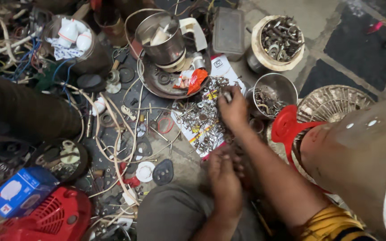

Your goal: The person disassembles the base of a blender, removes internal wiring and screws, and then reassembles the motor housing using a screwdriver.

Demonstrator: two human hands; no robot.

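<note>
Over scattered hardware pile (202, 122), right hand (232, 107) grip pinches small metal piece (227, 95).

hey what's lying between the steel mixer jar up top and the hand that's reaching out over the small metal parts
In the head view, between the steel mixer jar and the right hand lie a round dark tray's rim and an orange-red wrapper.
</note>
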